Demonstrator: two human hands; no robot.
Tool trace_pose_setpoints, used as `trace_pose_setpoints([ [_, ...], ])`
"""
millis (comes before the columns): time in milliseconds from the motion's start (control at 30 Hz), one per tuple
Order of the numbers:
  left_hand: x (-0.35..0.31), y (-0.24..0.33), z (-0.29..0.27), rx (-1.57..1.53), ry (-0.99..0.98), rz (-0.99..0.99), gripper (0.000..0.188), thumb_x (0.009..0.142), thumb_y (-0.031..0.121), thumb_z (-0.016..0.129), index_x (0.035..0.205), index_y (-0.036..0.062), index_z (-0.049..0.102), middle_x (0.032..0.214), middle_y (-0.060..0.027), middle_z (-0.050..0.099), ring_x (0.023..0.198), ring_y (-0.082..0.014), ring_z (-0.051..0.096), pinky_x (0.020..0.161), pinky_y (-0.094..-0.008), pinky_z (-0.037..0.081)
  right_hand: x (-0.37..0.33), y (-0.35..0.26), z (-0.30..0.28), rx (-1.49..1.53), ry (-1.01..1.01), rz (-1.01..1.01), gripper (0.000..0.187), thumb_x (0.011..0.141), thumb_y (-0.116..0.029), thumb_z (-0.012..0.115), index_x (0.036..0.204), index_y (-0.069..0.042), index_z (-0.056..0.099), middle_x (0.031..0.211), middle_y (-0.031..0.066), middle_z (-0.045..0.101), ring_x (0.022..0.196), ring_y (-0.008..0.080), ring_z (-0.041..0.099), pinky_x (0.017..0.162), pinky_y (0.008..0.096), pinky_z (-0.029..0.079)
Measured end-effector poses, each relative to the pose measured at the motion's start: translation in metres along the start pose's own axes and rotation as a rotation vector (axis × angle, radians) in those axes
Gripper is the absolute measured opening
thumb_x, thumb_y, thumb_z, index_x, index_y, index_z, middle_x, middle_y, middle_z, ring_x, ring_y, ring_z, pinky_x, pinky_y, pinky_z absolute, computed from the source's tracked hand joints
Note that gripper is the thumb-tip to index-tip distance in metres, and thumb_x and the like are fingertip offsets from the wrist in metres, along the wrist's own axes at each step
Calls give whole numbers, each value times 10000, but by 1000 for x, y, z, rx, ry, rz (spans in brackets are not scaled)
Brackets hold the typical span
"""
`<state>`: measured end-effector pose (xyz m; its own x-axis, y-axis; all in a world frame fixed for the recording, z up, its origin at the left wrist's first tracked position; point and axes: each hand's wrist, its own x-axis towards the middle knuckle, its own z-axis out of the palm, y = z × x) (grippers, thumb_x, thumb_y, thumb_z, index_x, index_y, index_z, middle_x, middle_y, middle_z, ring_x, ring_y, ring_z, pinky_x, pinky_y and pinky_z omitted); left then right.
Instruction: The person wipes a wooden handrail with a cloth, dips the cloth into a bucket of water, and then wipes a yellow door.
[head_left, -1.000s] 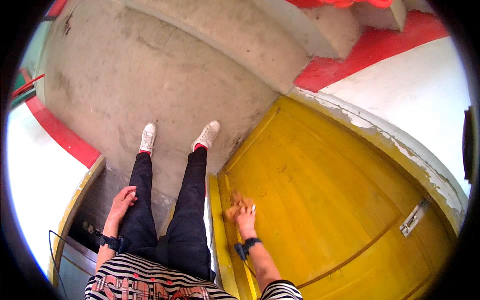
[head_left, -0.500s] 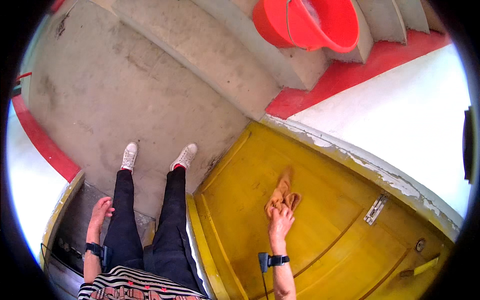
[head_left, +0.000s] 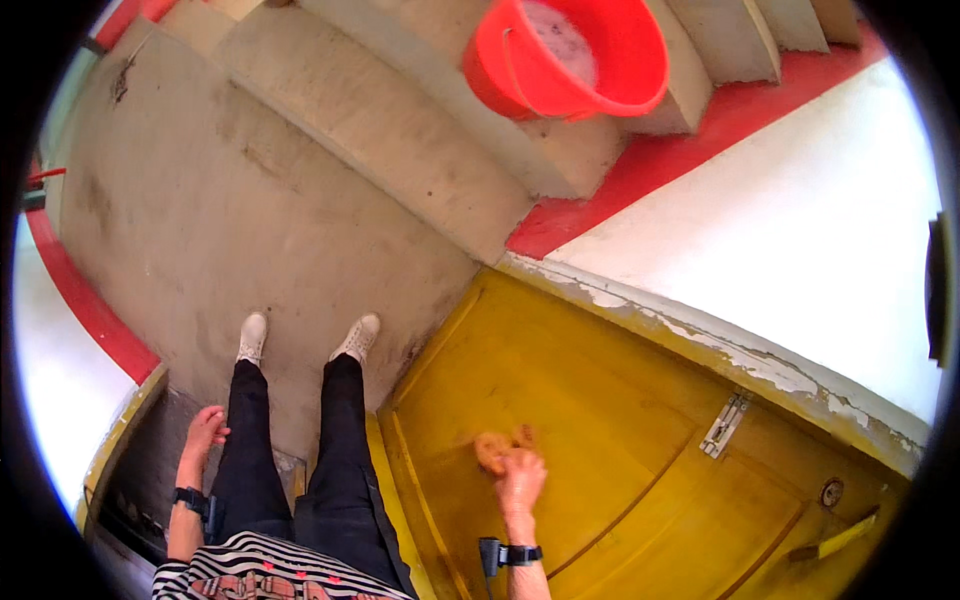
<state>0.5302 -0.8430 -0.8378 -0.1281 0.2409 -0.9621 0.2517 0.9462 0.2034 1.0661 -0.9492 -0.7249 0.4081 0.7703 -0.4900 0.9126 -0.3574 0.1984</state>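
My right hand (head_left: pixel 520 484) is closed on an orange-brown cloth (head_left: pixel 491 452), bunched up against the face of a yellow door (head_left: pixel 580 375). Part of the cloth is hidden under the fingers. Off to the left, beside my leg, my left hand (head_left: pixel 207 430) hangs with its fingers loosely bent and holds nothing. Each wrist wears a black strap with a small dark device.
A red bucket (head_left: pixel 625 50) of sudsy water stands on the concrete steps (head_left: pixel 370 130) at the top. A metal bolt (head_left: pixel 725 424), a round lock (head_left: pixel 831 492) and a handle (head_left: pixel 845 538) sit on the door. White walls with red bands flank the floor.
My right hand has moved left with the cloth, which hung longer before and is now bunched. The whole view has shifted slightly. My left hand stays beside my leg.
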Motion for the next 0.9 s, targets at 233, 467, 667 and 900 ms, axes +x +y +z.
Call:
trace_pose_setpoints([
  [233,-26,91,119,50,-224,198,322,884,265,517,1138,67,531,997,-29,574,787,-130,586,649,-253,471,66,38,-160,38,708,186,260,614,28,590,834,-103,634,1071,98,534,1009,313,467,850,423,366],
  [467,-31,124,181,33,-377,228,318,885,243,519,1138,51,529,971,-18,569,827,-108,569,691,-237,445,123,63,-174,-167,873,119,87,720,-64,632,798,-99,647,1091,73,544,1025,290,476,833,407,380],
  [667,14,126,187,31,-373,190,313,885,239,513,1134,50,530,937,-17,573,813,-100,560,693,-237,443,172,63,-142,-328,743,75,53,762,-134,625,808,-108,632,1106,52,543,1034,290,485,801,412,397],
  [900,43,145,175,-14,-264,168,296,892,230,505,1122,45,533,951,-26,573,825,-110,562,703,-243,444,239,48,-41,-302,454,-73,118,733,-114,651,844,-119,611,1060,74,516,934,318,499,737,416,449],
])
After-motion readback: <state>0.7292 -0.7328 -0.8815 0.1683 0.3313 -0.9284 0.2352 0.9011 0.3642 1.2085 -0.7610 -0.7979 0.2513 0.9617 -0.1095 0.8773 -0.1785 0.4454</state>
